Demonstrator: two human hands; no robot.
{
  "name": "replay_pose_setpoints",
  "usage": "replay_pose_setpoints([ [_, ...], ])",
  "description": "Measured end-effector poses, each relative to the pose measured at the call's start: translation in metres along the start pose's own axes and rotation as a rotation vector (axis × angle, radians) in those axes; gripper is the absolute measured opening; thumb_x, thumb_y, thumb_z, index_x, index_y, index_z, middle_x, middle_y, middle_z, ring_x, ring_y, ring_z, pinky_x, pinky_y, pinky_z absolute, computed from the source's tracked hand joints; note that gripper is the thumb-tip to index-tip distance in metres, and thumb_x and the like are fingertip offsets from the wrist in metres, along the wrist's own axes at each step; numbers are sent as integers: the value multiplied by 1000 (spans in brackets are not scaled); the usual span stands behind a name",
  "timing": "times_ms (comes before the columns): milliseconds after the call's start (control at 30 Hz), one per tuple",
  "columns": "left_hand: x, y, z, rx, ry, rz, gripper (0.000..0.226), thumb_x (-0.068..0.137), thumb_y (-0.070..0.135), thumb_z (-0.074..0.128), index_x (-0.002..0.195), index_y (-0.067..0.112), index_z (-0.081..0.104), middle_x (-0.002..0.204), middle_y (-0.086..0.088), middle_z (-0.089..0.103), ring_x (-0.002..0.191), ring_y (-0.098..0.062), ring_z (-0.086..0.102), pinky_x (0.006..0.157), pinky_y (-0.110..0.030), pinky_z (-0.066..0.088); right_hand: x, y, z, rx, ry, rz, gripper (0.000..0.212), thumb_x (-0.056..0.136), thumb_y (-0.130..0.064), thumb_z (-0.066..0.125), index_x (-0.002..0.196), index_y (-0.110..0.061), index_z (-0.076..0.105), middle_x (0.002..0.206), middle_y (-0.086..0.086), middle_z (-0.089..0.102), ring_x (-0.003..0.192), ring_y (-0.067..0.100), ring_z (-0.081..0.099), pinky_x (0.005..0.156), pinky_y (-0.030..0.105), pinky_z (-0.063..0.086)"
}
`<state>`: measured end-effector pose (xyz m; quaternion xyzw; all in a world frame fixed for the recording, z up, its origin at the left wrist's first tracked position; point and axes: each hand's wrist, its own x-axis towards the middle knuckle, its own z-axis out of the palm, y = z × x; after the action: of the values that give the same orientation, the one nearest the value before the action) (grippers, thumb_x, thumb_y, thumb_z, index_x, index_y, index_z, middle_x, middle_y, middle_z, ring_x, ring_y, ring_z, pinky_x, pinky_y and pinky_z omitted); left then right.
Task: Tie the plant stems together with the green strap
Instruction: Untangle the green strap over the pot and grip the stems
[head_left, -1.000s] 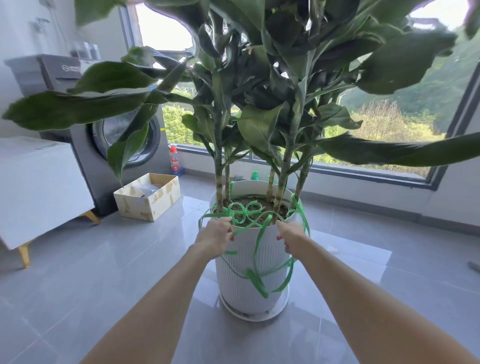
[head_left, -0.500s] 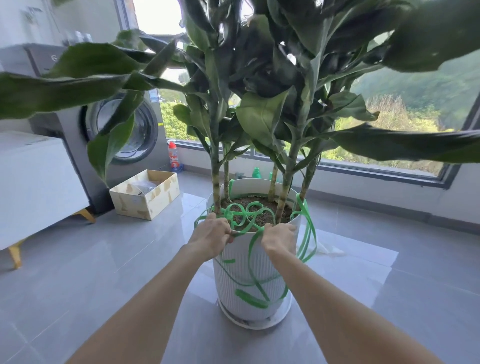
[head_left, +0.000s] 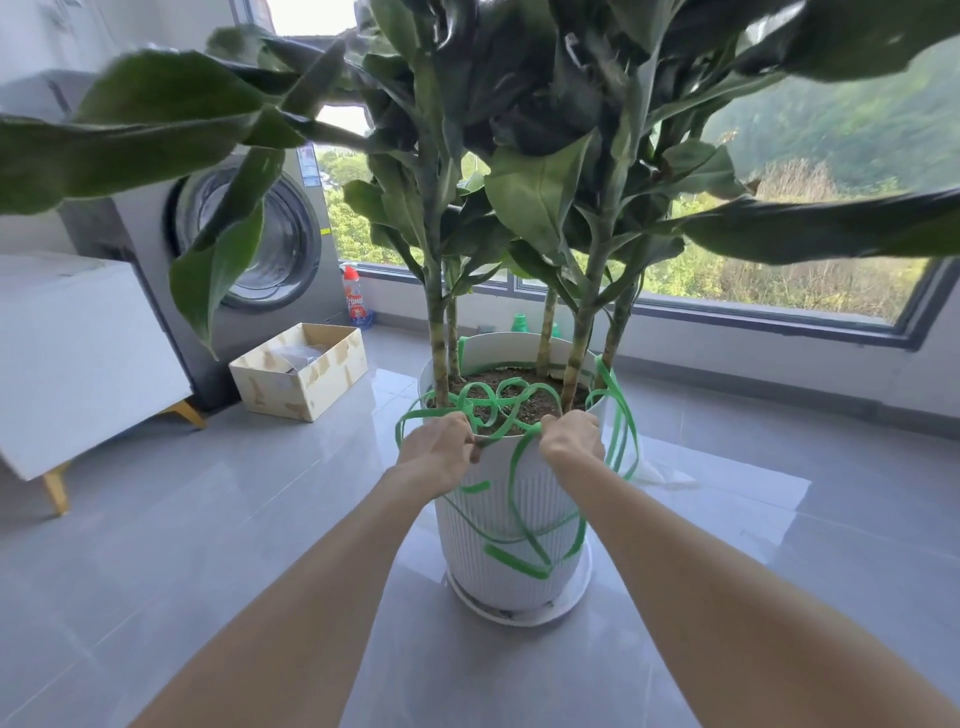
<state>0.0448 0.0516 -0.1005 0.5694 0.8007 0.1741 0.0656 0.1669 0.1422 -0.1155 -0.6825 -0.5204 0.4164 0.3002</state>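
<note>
A tall plant with several thick stems (head_left: 437, 332) grows from a white ribbed pot (head_left: 514, 525) on the floor. A long green strap (head_left: 511, 400) lies in loose loops on the soil and hangs down the pot's front and right side. My left hand (head_left: 439, 452) grips the strap at the pot's front rim, left of centre. My right hand (head_left: 571, 435) grips the strap at the rim a short way to the right. The strap runs between both fists. No loop goes round the stems.
A grey washing machine (head_left: 249, 249) stands at the left behind a white cabinet (head_left: 78, 358). An open cardboard box (head_left: 301, 369) sits on the tiled floor beside the pot. A red-capped bottle (head_left: 357, 301) stands by the window wall. Large leaves spread overhead.
My hands have closed in slightly along the pot's rim, and the view has moved nearer the plant. The hanging strap loops shifted a little on the pot's front.
</note>
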Motion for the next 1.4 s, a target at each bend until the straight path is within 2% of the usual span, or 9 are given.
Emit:
replay_pose_setpoints([
  [167,-3,17,6,11,7,-50,13,94,23,50,91,17,61,94,-3,62,85,-23,58,74,-35,46,5,-5,-20,-77,-146,-64,36,98,-28,48,116,3,47,72,4,46,52,9,35,44,20,25],
  [433,-8,37,8,86,-52,-42,16,95,28,50,90,16,59,98,-2,61,85,-20,57,71,-32,43,9,-8,-46,-161,-203,-117,37,99,-18,45,66,-2,42,66,6,44,50,14,39,43,23,32],
  [633,-19,34,-11,-42,-92,15,22,95,25,49,88,20,70,101,1,65,91,-20,59,78,-30,46,6,-4,-60,-305,-248,-232,37,100,-23,41,67,-7,44,91,11,63,52,14,40,48,23,33],
  [733,-30,31,-24,-69,68,-19,24,94,25,49,92,17,71,105,-1,65,93,-20,59,77,-30,47,-9,-3,-72,-553,-108,-321,37,98,-34,41,72,-9,50,87,6,61,72,21,52,67,27,38],
  [833,-38,23,-37,-34,201,-47,24,93,30,47,97,19,68,102,-7,66,91,-26,60,83,-37,51,-22,-5,-85,-685,-59,-360,20,94,-25,46,84,-9,54,79,2,56,68,17,51,64,25,39],
  [967,-51,19,-51,-30,152,-69,24,96,29,43,102,20,64,97,-4,69,87,-24,63,80,-36,52,-31,-12,-94,-500,-199,-470,7,82,-9,59,86,-12,64,80,2,67,66,17,63,78,40,57],
  [1100,-63,23,-59,-84,167,-50,25,97,29,44,106,19,65,98,-3,68,83,-20,62,69,-29,48,-60,-25,-93,-262,-345,-572,31,82,-4,68,110,-14,58,96,4,65,63,12,64,69,25,56],
  [1233,-64,29,-64,-110,179,-46,26,97,31,45,110,19,64,97,-5,69,86,-22,64,72,-30,49,-83,-31,-83,-174,-384,-651,14,88,-12,64,102,-11,60,100,8,68,60,10,56,59,21,52],
  [1400,-56,18,-67,-293,263,-101,23,98,25,45,103,13,64,94,-1,71,82,-17,63,70,-26,46,-81,-30,-75,-155,-267,-682,18,89,-35,63,97,-21,69,87,0,70,74,12,57,56,18,40],
])
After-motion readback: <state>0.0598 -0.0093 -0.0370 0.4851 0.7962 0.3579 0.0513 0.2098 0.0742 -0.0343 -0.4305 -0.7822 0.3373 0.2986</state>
